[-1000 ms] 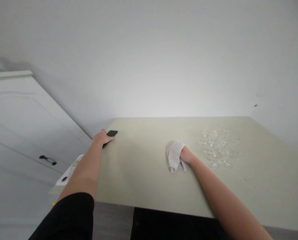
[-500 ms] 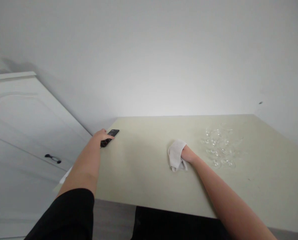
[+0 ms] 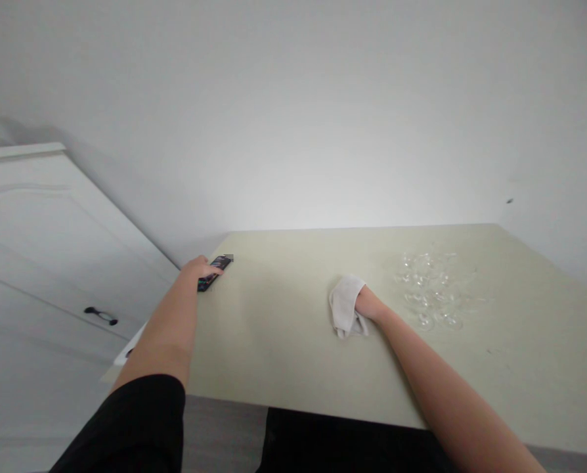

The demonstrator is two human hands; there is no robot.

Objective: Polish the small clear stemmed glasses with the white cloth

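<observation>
At the left end of the cream tabletop (image 3: pixel 274 368), my left hand (image 3: pixel 198 267) grips a dark smartphone (image 3: pixel 218 264), thumb across its face and the other fingers at its far left side. The phone's screen is lit. Near the middle of the table my right hand (image 3: pixel 368 304) holds a pale grey-white cloth (image 3: pixel 345 306) against the surface; the cloth covers its fingers. To the right of that hand, apart from it, stands a cluster of several clear glass pieces (image 3: pixel 431 289), whose exact shape I cannot make out.
A white cabinet (image 3: pixel 32 230) with a dark handle (image 3: pixel 101 316) stands close on the left. A plain white wall (image 3: pixel 323 131) runs behind the table. My right forearm lies across the front right of the tabletop.
The phone's screen has gone from dim to lit with coloured content. Both hands keep their places, and the view has shifted very slightly.
</observation>
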